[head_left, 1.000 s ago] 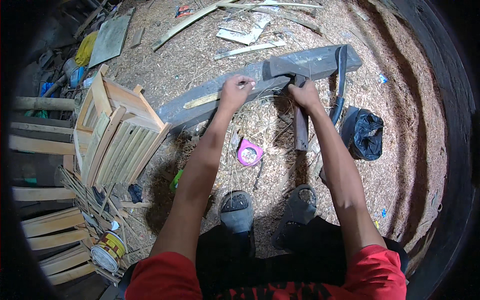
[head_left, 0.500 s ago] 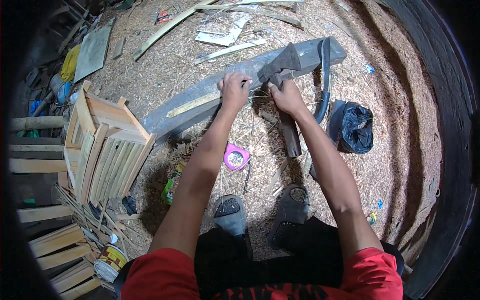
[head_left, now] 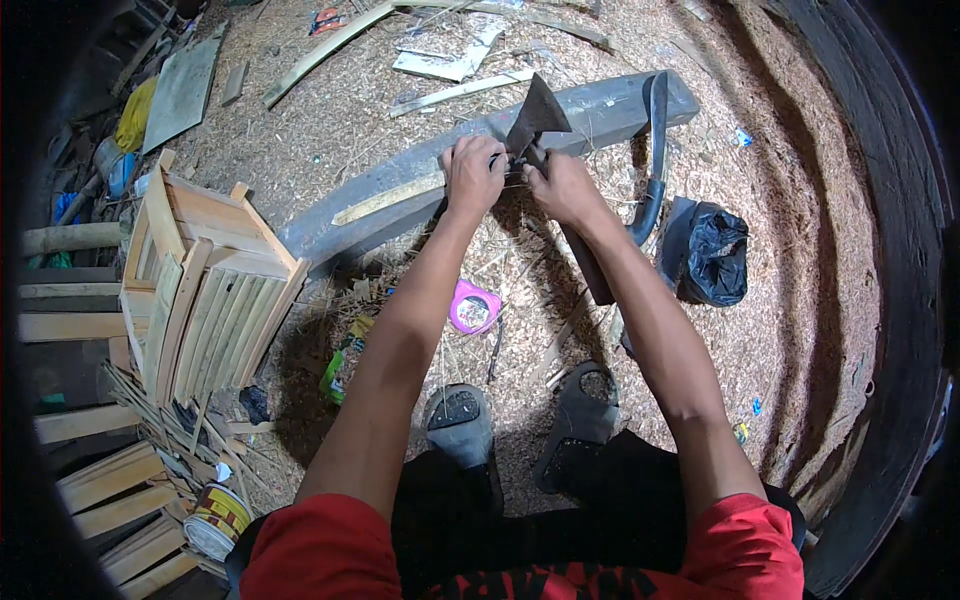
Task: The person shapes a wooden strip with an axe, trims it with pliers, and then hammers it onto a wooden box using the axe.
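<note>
Hands meet over the grey beam (head_left: 420,190): left hand (head_left: 473,172) and right hand (head_left: 560,187), fingers closed on a thin strip beside the dark blade (head_left: 537,118). I advise keeping fingertips behind the edge, work braced.

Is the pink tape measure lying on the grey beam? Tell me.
No, the pink tape measure lies on the sawdust floor, below the grey beam.

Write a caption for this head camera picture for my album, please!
Two hands, left hand and right hand, grip a hatchet over a grey beam.
</note>
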### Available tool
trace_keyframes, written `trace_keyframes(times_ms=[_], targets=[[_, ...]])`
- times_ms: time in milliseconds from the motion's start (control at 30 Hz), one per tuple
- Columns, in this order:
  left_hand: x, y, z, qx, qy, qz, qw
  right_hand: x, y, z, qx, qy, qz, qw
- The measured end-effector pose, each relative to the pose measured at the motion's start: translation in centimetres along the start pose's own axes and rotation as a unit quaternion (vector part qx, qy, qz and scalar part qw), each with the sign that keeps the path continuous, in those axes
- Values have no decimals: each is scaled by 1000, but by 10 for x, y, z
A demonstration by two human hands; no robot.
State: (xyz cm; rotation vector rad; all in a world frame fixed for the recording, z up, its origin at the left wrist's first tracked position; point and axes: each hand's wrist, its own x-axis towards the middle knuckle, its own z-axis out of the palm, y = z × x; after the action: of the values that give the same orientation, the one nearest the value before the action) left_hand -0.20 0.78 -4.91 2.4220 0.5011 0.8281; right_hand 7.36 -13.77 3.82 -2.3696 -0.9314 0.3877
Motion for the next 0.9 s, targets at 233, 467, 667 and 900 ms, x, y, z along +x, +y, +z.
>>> trace_keyframes(times_ms=[233, 467, 667, 900], targets=[[-2, -3, 0, -6, -4, 1, 1000, -4, -6, 5, 8, 29, -48, 998], [0, -7, -1, 17, -15, -1, 1000, -3, -11, 9, 2, 29, -56, 998], [3, 5, -10, -37, -29, -36, 998, 4, 0, 5, 3, 69, -20, 997], [8, -25, -52, -230, -47, -156, 959, 5, 20, 16, -7, 32, 62, 998]])
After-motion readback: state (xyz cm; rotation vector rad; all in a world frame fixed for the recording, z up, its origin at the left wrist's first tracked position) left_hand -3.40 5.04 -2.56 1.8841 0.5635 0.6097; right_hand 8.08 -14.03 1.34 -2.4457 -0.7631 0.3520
